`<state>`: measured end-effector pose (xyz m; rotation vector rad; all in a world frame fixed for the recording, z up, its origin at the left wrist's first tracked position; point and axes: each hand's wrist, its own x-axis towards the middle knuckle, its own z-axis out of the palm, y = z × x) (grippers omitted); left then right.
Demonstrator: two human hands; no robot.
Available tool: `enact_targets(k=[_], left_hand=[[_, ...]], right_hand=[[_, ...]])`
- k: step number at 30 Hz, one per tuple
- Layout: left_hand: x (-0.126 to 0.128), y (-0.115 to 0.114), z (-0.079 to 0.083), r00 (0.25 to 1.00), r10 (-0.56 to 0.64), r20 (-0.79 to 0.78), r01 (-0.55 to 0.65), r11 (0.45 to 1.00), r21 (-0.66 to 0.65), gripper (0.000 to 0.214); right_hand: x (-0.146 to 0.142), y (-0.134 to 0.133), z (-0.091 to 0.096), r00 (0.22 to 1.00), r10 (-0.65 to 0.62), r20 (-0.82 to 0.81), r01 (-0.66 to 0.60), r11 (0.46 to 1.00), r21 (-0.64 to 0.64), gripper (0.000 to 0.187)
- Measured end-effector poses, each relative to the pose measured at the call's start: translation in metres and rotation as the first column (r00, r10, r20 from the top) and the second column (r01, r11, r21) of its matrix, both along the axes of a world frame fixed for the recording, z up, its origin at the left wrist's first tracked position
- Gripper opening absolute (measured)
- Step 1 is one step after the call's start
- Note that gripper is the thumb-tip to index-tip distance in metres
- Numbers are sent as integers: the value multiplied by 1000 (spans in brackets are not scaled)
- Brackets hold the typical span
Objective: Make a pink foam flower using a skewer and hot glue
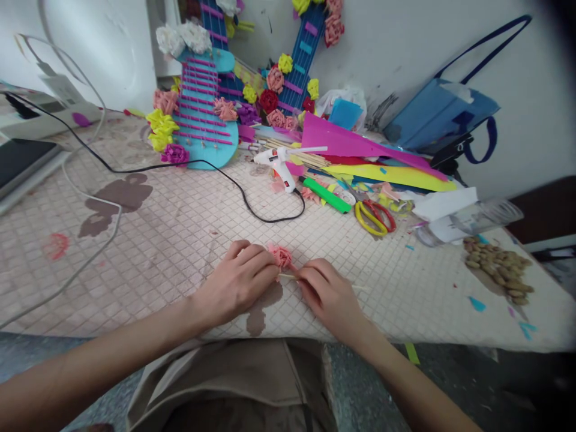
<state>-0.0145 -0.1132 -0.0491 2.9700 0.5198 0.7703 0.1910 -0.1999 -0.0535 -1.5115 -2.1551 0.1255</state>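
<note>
My left hand (240, 277) rests on the quilted cloth (171, 240) with its fingers curled round a small pink paper flower (281, 256). My right hand (326, 294) is closed in a pinch on a thin wooden stick (288, 276) that runs under the flower and pokes out past the hand to the right. Both hands meet at the flower near the cloth's front edge.
A white glue gun (281, 162) with a black cord lies behind the hands. Near it are a green lighter (326, 195), yellow and red scissors (375, 217), coloured foam sheets (360, 147), a clear cup (472, 222), peanuts (497, 267), a blue bag (443, 114) and flower-covered blue guitar shapes (204, 114).
</note>
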Motion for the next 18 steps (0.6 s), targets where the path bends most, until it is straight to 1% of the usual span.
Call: enact_targets(k=[5, 8, 14, 18], left_hand=[[0, -1, -1, 1000, 1, 11, -1, 1000, -1, 14], [1, -1, -1, 1000, 21, 22, -21, 1000, -22, 15], [3, -2, -1, 993, 93, 69, -83, 986, -143, 14], [3, -3, 1, 988, 136, 74, -119, 971, -207, 14]], right_hand=[[-1, 1, -1, 1000, -2, 9, 2, 1000, 18, 14], [-3, 1, -1, 1000, -3, 14, 2, 999, 41, 12], [-14, 2, -1, 999, -35, 33, 32, 994, 108, 15], [-24, 6, 1, 996, -78, 50, 72, 991, 116, 13]])
